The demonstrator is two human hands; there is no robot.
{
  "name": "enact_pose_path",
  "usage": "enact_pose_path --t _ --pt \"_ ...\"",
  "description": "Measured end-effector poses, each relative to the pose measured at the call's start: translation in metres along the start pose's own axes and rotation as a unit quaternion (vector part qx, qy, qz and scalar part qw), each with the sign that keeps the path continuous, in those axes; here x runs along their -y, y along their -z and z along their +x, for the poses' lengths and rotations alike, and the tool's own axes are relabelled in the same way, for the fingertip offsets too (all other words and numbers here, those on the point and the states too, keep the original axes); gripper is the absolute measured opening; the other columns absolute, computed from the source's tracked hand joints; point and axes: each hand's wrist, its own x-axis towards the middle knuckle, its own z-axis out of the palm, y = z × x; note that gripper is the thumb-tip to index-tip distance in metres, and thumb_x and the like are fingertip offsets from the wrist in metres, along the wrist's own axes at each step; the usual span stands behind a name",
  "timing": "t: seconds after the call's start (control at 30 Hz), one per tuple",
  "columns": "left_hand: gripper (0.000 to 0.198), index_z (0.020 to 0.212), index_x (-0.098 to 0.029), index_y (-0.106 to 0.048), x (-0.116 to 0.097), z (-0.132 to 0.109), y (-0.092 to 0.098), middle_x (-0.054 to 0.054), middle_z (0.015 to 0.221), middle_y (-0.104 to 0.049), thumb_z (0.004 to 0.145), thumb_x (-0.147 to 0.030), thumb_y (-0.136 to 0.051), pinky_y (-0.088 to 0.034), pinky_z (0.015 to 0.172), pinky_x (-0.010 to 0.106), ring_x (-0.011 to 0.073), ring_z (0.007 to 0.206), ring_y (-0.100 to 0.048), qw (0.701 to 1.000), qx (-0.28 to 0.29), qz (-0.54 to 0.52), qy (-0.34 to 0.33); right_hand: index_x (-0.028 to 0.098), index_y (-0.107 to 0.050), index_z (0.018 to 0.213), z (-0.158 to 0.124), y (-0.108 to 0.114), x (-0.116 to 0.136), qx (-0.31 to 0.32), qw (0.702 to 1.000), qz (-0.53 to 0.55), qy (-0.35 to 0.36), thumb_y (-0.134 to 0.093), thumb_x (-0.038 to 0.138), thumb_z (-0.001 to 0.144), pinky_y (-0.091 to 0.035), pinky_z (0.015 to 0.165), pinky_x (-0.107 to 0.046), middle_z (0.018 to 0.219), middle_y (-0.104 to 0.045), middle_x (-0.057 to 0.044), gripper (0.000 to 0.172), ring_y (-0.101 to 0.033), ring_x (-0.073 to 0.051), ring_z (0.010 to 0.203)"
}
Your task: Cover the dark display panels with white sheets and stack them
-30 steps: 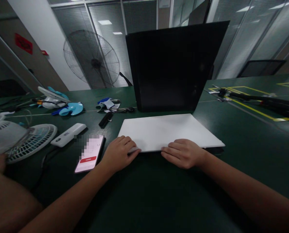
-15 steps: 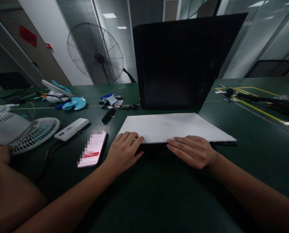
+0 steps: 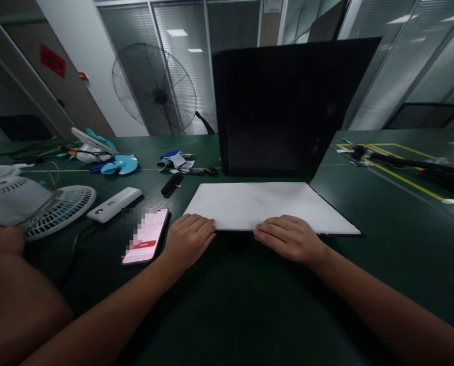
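A flat white panel (image 3: 265, 203) with a dark edge lies in front of a large black screen-like panel (image 3: 280, 112), which stands upright. At the near edge of the white panel, toward its left corner, my left hand (image 3: 190, 239) has its fingers together and closed on that edge. My right hand (image 3: 290, 238) grips the same edge further right, its fingers pressed together. Both thumbs are hidden. A lit phone (image 3: 148, 236) lies to the left of my left hand.
On the left are a white power bank (image 3: 115, 204), white fan parts (image 3: 64, 208), a light-blue fan blade (image 3: 122, 164) and another person's arm (image 3: 17, 295). A black object (image 3: 171, 184) lies behind the phone. Dark rods (image 3: 410, 162) lie at right on the green table (image 3: 242, 315).
The near edge of the white panel has come down and lies flatter. My left fingers have drawn together, and my right hand has shifted slightly left along the edge.
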Motion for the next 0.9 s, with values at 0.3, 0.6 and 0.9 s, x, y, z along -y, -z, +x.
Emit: enact_pose_path --t 0.3,0.6,0.9 --pt "0.009 0.088 -0.014 -0.070 0.002 0.004 0.000 0.006 0.086 -0.077 0.093 -0.017 -0.063 -0.058 0.069 0.038 0.0220 0.077 -0.073 0.999 -0.036 -0.009 -0.008 0.011 -0.071 0.102 0.005 0.002 0.002 -0.001 0.999 -0.006 -0.032 -0.054 0.011 0.098 -0.054 0.070 -0.031 0.093 -0.073 -0.009 0.018 -0.066 -0.018 0.082" --pt "0.014 0.085 -0.014 -0.067 -0.037 0.019 0.001 0.006 0.087 -0.077 0.097 -0.018 -0.062 -0.057 0.068 0.030 0.0159 0.076 -0.072 0.984 -0.068 -0.091 -0.135 0.011 -0.071 0.094 -0.015 0.085 0.042 0.112 0.991 -0.032 -0.058 -0.049 0.009 0.096 -0.049 0.061 -0.033 0.082 -0.068 -0.008 0.022 -0.061 -0.017 0.069" --pt "0.021 0.097 -0.012 -0.071 -0.121 0.110 -0.072 0.009 0.091 -0.078 0.099 -0.013 -0.050 -0.055 0.076 0.031 0.0181 0.086 -0.073 0.958 -0.031 -0.048 -0.282 0.018 -0.072 0.100 -0.110 0.159 0.059 0.229 0.955 -0.106 -0.158 -0.048 0.010 0.094 -0.051 0.067 -0.031 0.093 -0.071 -0.007 0.026 -0.064 -0.016 0.072"
